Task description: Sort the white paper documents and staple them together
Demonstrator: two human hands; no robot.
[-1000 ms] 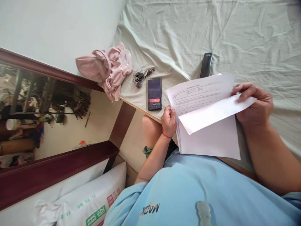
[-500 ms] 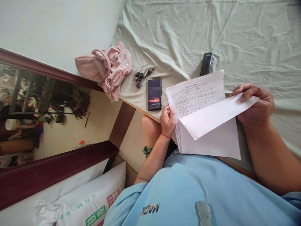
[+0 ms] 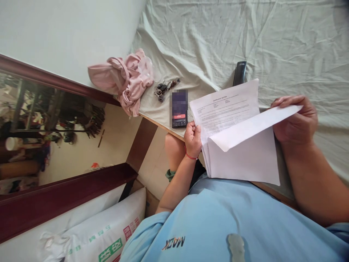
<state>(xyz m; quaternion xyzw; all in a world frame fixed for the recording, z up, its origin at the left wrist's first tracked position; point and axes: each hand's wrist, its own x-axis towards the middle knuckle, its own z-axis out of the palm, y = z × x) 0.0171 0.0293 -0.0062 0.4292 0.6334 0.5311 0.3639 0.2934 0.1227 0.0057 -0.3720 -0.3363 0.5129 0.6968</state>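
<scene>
Papers [image 3: 229, 105] pinched at left edge by left hand [image 3: 193, 139]; right hand [image 3: 297, 123] seemingly grips folded-over sheet [image 3: 251, 130], contact partly hidden; uneven pull could crease it.

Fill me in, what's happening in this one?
A person is handling loose papers at a cloth-covered surface. The left hand grips the left edge of the papers, while the fingers of the right hand hold up one sheet, partly covering a printed page. A phone and keys lie nearby on the cloth.
</scene>
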